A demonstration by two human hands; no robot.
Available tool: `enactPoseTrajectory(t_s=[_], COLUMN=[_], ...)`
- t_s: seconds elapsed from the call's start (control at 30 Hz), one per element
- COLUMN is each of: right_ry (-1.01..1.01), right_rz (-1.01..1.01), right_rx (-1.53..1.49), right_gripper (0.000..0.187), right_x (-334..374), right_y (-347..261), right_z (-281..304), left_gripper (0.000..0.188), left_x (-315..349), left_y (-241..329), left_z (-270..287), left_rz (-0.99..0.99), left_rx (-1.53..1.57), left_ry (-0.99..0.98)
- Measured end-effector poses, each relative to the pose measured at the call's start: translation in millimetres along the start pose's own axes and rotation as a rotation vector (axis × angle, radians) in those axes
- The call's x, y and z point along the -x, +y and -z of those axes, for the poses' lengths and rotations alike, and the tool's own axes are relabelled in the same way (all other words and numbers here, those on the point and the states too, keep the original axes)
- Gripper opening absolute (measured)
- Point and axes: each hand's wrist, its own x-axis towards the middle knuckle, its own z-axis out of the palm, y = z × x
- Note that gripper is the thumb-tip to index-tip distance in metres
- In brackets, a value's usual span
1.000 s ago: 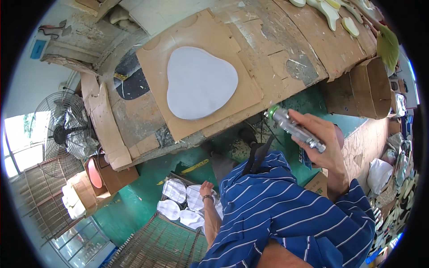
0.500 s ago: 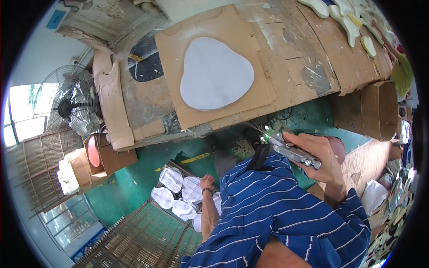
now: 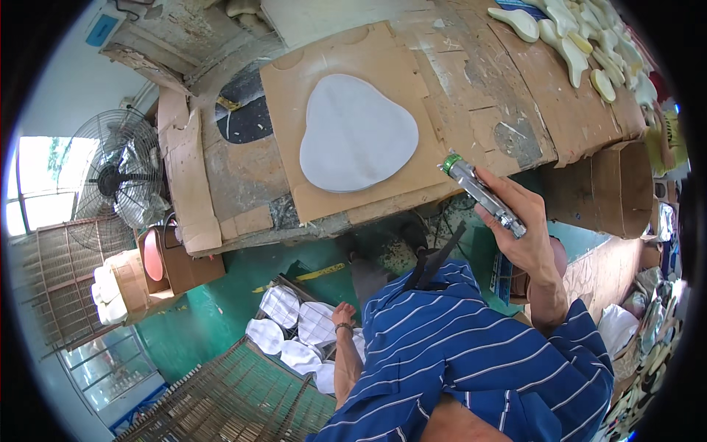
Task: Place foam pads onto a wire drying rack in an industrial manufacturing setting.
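My right hand [image 3: 519, 221] is wrapped round a silver spray gun [image 3: 482, 193] with a green ring at its nozzle. It holds the gun over the near edge of the workbench, its nozzle tilted toward a white rounded-triangle pad [image 3: 357, 136]. That pad lies flat on a square brown cardboard sheet [image 3: 294, 85], apart from the gun. Down at my left side, my left hand [image 3: 344, 315] hangs beside several white pads [image 3: 317, 323] on a low wire rack. Its fingers look loosely apart, and nothing shows in them.
Cardboard covers the workbench [image 3: 471, 96]. Pale foam pieces [image 3: 567, 51] are heaped at its far right. A cardboard box [image 3: 615, 188] stands at the right. On the left are a fan [image 3: 110, 173], another box [image 3: 195, 269] and a wire mesh rack [image 3: 243, 390]. Cables hang below the bench.
My right hand has raised the spray gun, moving it up and nearer the bench edge and the white pad. My left hand has barely moved beside the stacked pads.
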Motion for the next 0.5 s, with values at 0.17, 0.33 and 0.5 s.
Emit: enactPoseTrajectory(t_s=[0.17,0.33,0.5], right_ry=[-0.056,-0.121,-0.032], right_rz=[-0.119,-0.16,-0.095], right_rx=[0.078,0.205,0.037], right_gripper=[0.058,0.063,0.057], right_x=[18,29,35], right_y=[-4,-12,-24], right_z=[21,35,33], left_gripper=[0.038,0.048,0.049], left_x=[4,-3,-12], left_y=[0,12,30], left_z=[-7,-14,-17], left_rz=[0.088,-0.016,-0.094], left_rx=[-0.106,-0.088,-0.172], left_ry=[0.044,-0.024,-0.049])
